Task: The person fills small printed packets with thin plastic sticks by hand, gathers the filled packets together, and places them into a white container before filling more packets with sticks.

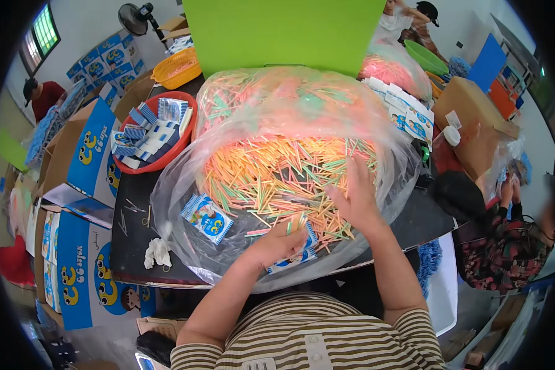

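Observation:
Low in the middle, my left hand (282, 242) is closed round several coloured sticks, beside a blue and white packet (308, 248) that it partly covers. My right hand (356, 196) has its fingers spread over the right side of the stick pile, with nothing gripped in it. Loose orange, green and pink sticks (259, 166) spill from a large clear plastic bag (240, 111). Another blue and white packet (207, 218) lies on the plastic to the left of my left hand.
A red basin (189, 137) of packets stands at the left, near a yellow basket (177, 69). Printed cartons (83, 271) flank the black table (129, 246). Crumpled tissue (158, 253) lies at its left edge. A green panel (277, 34) rises behind. Other people are around the room.

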`<action>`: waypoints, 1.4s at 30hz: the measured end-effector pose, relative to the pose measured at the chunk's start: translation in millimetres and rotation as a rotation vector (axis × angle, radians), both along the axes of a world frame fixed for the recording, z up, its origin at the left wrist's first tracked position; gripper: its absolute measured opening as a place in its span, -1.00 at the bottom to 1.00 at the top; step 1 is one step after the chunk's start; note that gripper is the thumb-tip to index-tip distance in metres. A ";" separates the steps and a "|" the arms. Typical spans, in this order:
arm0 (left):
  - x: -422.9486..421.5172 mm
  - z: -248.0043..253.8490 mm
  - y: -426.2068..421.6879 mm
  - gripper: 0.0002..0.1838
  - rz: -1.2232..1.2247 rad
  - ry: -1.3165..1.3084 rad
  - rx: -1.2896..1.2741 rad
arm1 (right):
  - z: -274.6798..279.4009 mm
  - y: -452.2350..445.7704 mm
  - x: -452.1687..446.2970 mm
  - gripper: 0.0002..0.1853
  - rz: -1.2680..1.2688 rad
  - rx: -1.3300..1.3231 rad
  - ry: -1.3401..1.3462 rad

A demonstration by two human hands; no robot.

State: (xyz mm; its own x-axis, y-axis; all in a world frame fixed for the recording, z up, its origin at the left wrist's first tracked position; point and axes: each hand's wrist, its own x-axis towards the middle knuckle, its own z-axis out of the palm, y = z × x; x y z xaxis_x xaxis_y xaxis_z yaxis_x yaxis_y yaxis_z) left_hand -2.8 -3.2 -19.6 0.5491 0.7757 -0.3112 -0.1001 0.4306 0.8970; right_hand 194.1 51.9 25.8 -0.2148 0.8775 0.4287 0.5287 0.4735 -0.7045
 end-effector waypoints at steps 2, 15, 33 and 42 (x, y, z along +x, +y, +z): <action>-0.1 -3.2 -2.0 -0.82 -0.032 -0.047 -0.004 | 3.4 -12.2 -5.4 -0.59 0.138 0.223 -0.215; 2.3 14.1 2.9 -0.50 -0.094 0.132 0.234 | 4.3 -59.1 -26.5 -0.89 0.331 -0.074 -0.198; 0.5 -17.4 1.8 -0.75 0.210 1.257 1.167 | -21.0 -45.7 32.7 -0.95 0.161 -0.658 0.511; 11.0 -18.8 -5.0 -0.87 0.346 1.198 1.178 | -69.7 -47.9 -3.7 -0.80 0.288 -0.038 -0.139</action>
State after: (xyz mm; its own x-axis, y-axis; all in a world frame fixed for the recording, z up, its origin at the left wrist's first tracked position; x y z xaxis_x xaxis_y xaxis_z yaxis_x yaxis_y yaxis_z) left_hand 8.2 -8.2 -38.4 0.2233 0.8933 0.3900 0.8726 -0.3615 0.3284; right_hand 190.4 4.0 -43.8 -0.5112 0.7869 0.3456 0.4692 0.5924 -0.6549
